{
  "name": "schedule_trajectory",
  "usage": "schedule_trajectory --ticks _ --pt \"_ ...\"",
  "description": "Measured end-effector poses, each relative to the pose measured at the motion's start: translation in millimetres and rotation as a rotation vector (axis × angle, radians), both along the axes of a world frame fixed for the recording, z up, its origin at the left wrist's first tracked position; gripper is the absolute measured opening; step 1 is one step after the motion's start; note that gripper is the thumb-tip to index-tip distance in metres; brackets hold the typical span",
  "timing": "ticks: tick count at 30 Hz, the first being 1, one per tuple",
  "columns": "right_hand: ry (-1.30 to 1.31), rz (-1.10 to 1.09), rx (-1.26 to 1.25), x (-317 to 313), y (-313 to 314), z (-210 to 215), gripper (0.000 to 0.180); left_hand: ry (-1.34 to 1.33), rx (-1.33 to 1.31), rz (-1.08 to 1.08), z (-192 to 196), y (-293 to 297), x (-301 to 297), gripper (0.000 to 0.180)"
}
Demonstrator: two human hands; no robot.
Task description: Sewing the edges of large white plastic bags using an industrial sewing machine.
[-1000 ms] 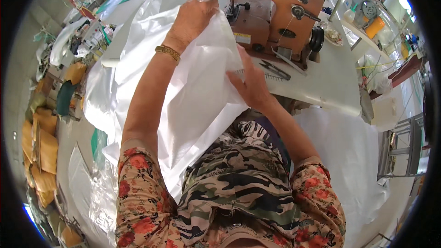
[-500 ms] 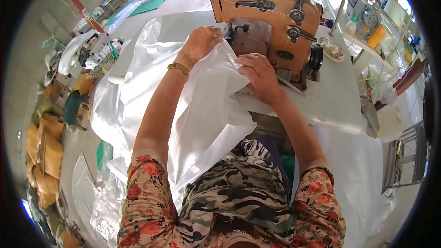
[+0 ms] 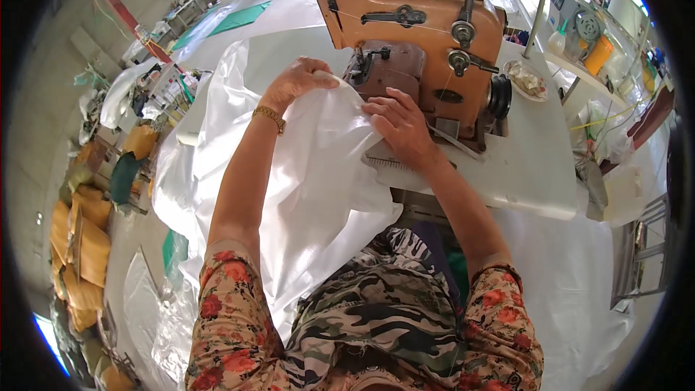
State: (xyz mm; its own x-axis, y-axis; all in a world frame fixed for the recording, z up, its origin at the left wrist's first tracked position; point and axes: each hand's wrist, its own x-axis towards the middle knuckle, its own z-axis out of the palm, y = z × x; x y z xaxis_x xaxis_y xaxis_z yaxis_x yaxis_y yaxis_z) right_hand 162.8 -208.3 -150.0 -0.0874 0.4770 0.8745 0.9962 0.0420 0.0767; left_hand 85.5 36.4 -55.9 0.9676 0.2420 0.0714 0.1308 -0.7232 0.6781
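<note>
A large white woven plastic sack [image 3: 318, 174] drapes from the sewing table down over my lap. My left hand [image 3: 297, 81] grips its upper edge, with a gold bracelet on the wrist. My right hand [image 3: 398, 124] presses the sack's edge flat on the table, right in front of the needle area of an orange-brown industrial sewing machine [image 3: 413, 36]. Both hands hold the fabric edge taut between them, close to the machine's head.
The white sewing table [image 3: 536, 166] extends right, with a small dish [image 3: 527, 78] on it. More white sheeting [image 3: 572, 275] hangs at the right. Yellow filled sacks [image 3: 79, 239] pile at the left. An orange container [image 3: 599, 54] stands on a far-right shelf, a metal frame [image 3: 641, 246] below.
Both hands have brought the sack's edge closer to the machine's needle. The right hand now lies flat on the table over the fabric.
</note>
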Motion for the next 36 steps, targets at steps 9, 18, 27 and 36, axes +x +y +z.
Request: schedule_trajectory --ticks 9,18,27,36 --pt "-0.023 -0.086 0.032 -4.5 13.7 4.8 0.014 -0.188 -0.251 0.118 -17.1 -5.7 10.0 0.024" --pt "0.026 -0.140 0.087 3.7 24.2 6.6 0.017 -0.297 0.138 0.225 -43.6 10.6 49.7 0.025" --pt "0.058 -0.154 0.122 0.8 25.8 4.8 0.017 -0.309 -0.247 0.155 -50.0 13.5 47.7 0.014" --pt "0.060 -0.209 0.135 1.9 26.0 3.6 0.018 -0.329 -0.152 0.170 -54.9 15.9 71.5 0.020"
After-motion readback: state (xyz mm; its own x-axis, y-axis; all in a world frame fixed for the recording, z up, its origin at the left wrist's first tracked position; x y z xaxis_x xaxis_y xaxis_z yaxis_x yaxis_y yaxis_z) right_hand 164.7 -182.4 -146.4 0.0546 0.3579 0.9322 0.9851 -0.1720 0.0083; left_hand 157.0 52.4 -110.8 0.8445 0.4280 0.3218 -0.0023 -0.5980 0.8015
